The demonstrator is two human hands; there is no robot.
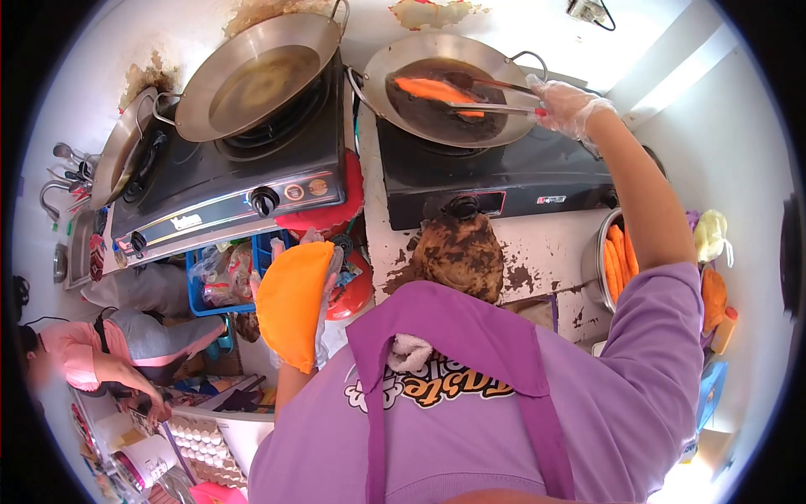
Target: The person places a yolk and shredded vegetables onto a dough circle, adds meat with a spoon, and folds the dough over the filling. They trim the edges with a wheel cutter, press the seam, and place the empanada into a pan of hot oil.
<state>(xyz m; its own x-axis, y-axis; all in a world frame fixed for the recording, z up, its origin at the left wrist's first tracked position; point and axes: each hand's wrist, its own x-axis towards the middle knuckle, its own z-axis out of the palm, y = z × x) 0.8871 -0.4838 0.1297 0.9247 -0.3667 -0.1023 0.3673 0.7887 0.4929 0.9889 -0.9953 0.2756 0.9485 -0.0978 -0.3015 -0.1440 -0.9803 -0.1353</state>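
Our gloved right hand [567, 105] closes its grip on tongs [495, 107] clamping an orange pastry [437, 90] in the oil-filled pan [449, 88], where dropping it could splash, while our left hand [323, 311] holds another folded pastry [290, 304].

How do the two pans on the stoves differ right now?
The left pan holds only oil, while the right pan has an orange folded pastry frying in darker oil. Nothing reaches into the left pan; tongs held by the gloved right hand reach into the right pan. The left pan sits tilted on its burner; the right pan sits more level. Both are round metal pans with loop handles.
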